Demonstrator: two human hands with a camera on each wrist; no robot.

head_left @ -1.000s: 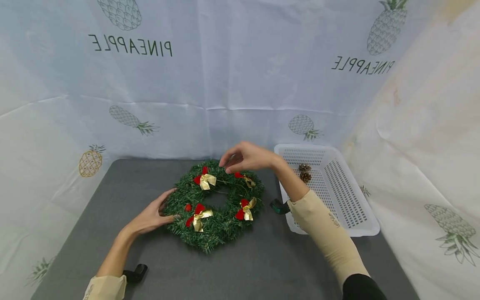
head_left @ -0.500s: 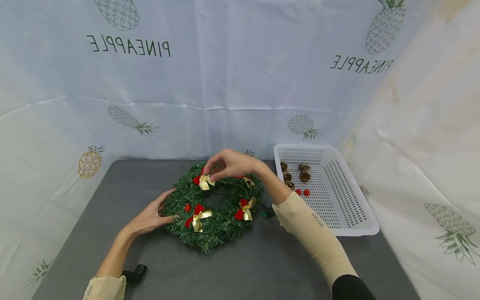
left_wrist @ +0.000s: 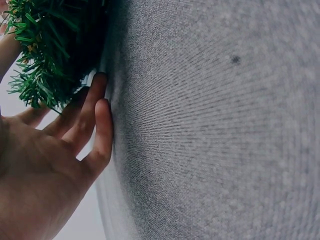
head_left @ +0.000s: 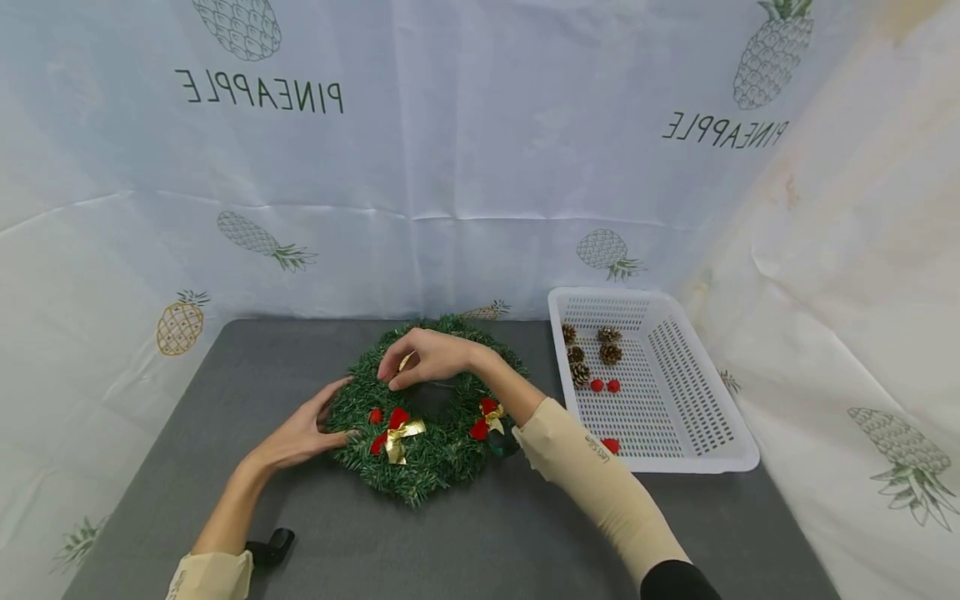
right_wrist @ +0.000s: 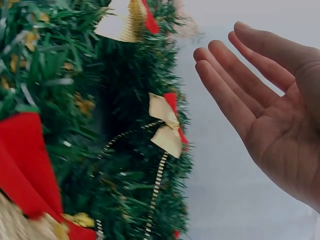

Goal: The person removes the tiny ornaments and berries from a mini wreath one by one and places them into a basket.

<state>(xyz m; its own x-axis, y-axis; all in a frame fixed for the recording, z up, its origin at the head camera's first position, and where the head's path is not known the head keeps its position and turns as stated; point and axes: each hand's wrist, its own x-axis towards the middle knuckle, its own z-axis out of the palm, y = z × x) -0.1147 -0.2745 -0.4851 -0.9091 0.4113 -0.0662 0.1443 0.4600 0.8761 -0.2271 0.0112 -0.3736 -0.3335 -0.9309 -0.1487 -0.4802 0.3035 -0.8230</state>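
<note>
A green wreath (head_left: 427,479) lies on the dark table, dressed with red and gold bows (head_left: 397,435) and a small red ball (head_left: 376,416). My left hand (head_left: 303,429) grips its left edge, thumb on top. In the left wrist view the fingers (left_wrist: 95,110) reach beneath the greenery against the tabletop. Over the wreath's upper left hovers my right hand (head_left: 431,354), hiding the upper bows in the head view. Nothing shows between its loosely spread fingers in the right wrist view, where a bow (right_wrist: 167,122) trails beaded gold cord (right_wrist: 155,195).
To the right stands a white perforated basket (head_left: 660,296) with several pine cones (head_left: 611,354) and some red balls (head_left: 613,386). My right sleeve passes close by its front left corner. A pineapple-print curtain (head_left: 480,167) hangs behind the table (head_left: 487,550).
My right hand has moved left and nearer to me across the wreath, now covering the upper bows. More of the basket's contents show. The left hand and wreath have stayed put.
</note>
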